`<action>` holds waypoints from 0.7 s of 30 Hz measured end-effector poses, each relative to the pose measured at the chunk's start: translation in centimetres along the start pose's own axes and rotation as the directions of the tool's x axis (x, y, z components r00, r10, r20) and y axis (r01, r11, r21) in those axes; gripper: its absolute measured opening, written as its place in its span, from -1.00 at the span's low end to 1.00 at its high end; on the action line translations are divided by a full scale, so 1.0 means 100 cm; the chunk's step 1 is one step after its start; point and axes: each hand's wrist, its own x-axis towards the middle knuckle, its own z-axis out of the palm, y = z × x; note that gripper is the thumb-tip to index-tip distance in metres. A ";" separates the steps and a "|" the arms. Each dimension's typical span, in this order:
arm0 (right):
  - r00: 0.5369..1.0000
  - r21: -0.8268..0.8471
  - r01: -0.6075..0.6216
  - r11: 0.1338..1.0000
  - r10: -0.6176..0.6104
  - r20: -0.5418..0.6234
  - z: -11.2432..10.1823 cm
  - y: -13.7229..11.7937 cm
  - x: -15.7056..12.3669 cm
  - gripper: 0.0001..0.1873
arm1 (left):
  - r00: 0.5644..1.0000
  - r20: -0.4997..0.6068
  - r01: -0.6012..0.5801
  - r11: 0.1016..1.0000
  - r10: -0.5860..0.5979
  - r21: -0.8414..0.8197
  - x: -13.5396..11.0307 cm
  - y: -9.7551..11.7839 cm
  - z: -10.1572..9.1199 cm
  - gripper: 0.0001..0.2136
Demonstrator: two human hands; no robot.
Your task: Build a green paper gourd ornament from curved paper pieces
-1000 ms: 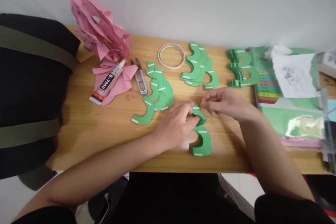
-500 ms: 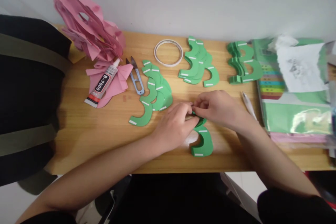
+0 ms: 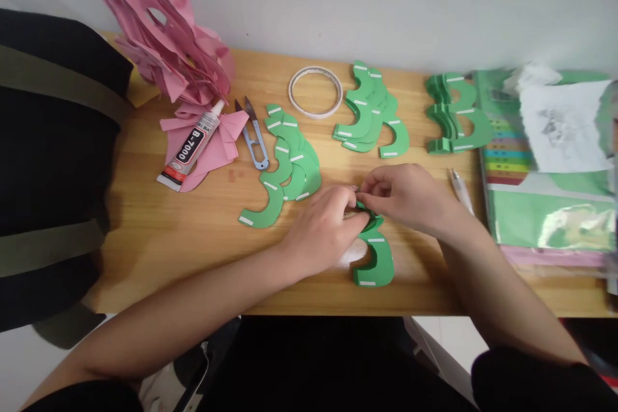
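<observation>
A green curved paper piece [image 3: 376, 256] with white tape strips lies near the front edge of the wooden table [image 3: 159, 238]. My left hand [image 3: 324, 226] presses down on its upper end with fingers closed on it. My right hand [image 3: 408, 196] meets the left at that same end, its fingertips pinched at the top of the piece. Whether the pinch holds a tape strip is too small to tell.
Three more groups of green pieces lie at the middle left [image 3: 284, 167], the back centre [image 3: 369, 112] and the back right [image 3: 454, 116]. A tape ring [image 3: 315, 91], blue snips [image 3: 254, 135], a glue tube [image 3: 188, 151], pink paper scraps [image 3: 168, 51], a pen [image 3: 461, 190] and paper packs [image 3: 545, 206] surround them. A black bag [image 3: 53, 161] sits left.
My right hand came in from the right and closed its fingertips on the top of the green piece beside my left hand. The camera shifted slightly.
</observation>
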 end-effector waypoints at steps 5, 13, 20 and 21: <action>0.999 0.011 0.047 0.999 -0.046 -0.018 0.000 0.001 0.000 -0.91 | 1.000 -0.010 -0.010 1.000 0.010 0.009 -0.001 -0.001 0.001 -0.91; 0.996 -0.194 -0.091 0.977 0.086 -0.032 0.001 -0.017 0.001 -0.89 | 1.000 0.008 -0.008 0.999 0.007 0.039 0.000 -0.001 0.000 -0.90; 0.998 0.039 -0.064 0.997 0.064 -0.002 0.001 -0.004 0.002 -0.92 | 0.996 0.010 -0.093 0.982 0.092 0.163 -0.001 -0.004 0.003 -0.85; 0.998 0.100 -0.065 0.993 0.064 0.009 0.001 0.000 0.001 -0.92 | 0.992 0.001 -0.125 0.974 0.127 0.187 -0.002 -0.005 0.003 -0.84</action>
